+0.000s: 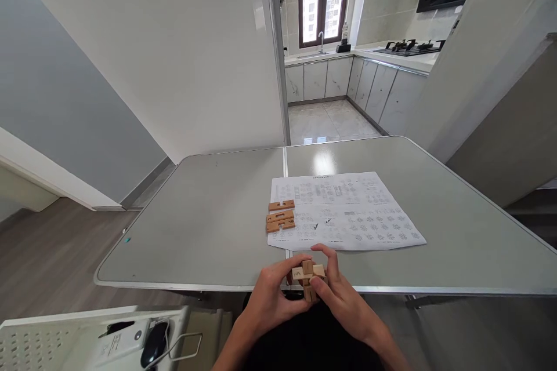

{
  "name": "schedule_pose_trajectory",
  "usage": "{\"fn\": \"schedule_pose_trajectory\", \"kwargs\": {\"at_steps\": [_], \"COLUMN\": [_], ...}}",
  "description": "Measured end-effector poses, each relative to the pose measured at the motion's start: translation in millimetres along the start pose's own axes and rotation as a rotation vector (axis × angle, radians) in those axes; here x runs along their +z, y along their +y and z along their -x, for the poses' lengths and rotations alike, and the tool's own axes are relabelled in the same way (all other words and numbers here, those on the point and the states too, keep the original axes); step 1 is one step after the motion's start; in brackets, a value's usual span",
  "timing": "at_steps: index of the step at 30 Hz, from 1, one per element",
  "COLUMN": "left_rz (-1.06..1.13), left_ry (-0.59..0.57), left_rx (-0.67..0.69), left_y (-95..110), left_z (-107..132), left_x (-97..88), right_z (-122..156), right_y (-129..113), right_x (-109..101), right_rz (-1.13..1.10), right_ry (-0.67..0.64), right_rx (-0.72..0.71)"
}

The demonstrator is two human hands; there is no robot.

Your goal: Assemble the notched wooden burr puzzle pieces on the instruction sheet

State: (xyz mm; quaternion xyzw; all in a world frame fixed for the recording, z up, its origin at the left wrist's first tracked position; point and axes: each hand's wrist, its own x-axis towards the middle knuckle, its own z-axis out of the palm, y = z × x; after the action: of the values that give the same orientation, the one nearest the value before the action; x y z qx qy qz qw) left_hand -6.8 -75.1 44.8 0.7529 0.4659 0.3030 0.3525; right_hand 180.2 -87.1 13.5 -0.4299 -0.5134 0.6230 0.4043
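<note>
Over the near edge of the counter (195, 214), the left hand (268, 291) is pinching the wooden block cluster (307, 268); the right hand (344, 300) is holding it too, thumb pressing, forefinger curling above. It's looking light, stiff, perhaps slick, opposite bar ends likely offering surest hold.

Grey table (209, 214) had a printed sheet (348, 203) on it
Three wooden pieces (282, 221) sat along the sheet's left edge, teal bit (127, 239) far left.
</note>
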Motion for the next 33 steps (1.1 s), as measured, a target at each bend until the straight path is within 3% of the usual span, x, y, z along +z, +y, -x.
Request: {"fn": "schedule_pose_trajectory", "kwargs": {"at_steps": [9,15,21,29,33], "left_rz": [-0.039,-0.088,-0.054,-0.009,-0.031], "left_ry": [0.001,0.036,-0.021,-0.091,-0.097], "left_rx": [0.034,0.021,0.033,0.093,0.111], "left_y": [2,1,6,9,11], "left_z": [-2,-7,-8,-16,-17], "left_x": [-1.8,2.3,-1.2,-10.2,-8.4], "right_z": [3,0,3,2,2], "right_y": [3,2,8,4,1], "right_x": [-4,10,4,-18,-17], "right_rz": [-0.046,-0.208,-0.110,0.074,0.001], "right_ry": [-0.097,0.052,0.092,-0.058,-0.116], "right_rx": [0.018,0.032,-0.001,-0.028,-0.043]}}
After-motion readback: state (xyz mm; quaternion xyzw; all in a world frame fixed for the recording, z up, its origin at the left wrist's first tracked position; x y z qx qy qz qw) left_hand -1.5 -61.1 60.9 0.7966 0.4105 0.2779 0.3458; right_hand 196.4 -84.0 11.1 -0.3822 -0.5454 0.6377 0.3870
